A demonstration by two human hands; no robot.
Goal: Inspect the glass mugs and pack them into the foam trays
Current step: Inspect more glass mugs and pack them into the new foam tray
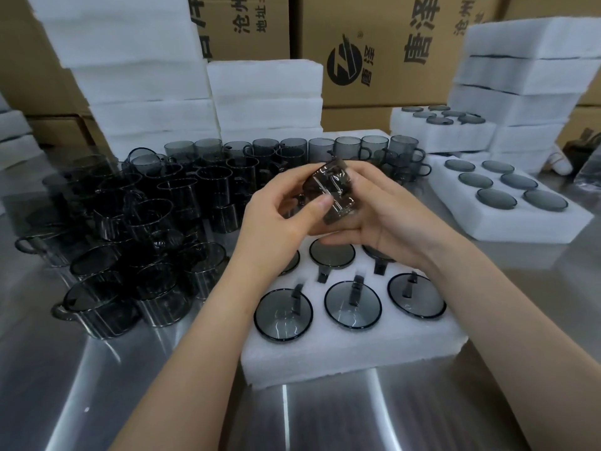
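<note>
Holding the glass mug [335, 190] in both hands, you have it raised just above the back row of the foam tray [341, 353], which sits on the bench [162, 402] straight below your wrists. Your left hand [276, 226] pinches it from the left, with the thumb pressed on the wall facing you. Your right hand [387, 219] cradles it from the right and underneath, fingers curled round the far side. Neither hand is nearer than the other, since both are on the glass.

The mug lies tilted. Its long axis runs from the end near your palms up and away from you, and the handle seems to sit on the upper side. To seat it you would have to stand that axis upright and turn the handle toward the tray's middle line, where the packed mugs' handles lie in their notches.

Mind the pockets. The front three and the back middle are filled, and glass shows in both back corners beside your hands. This tray looks full, so the mug probably belongs in another. The loose mugs [146, 222] stand to your left.
</note>
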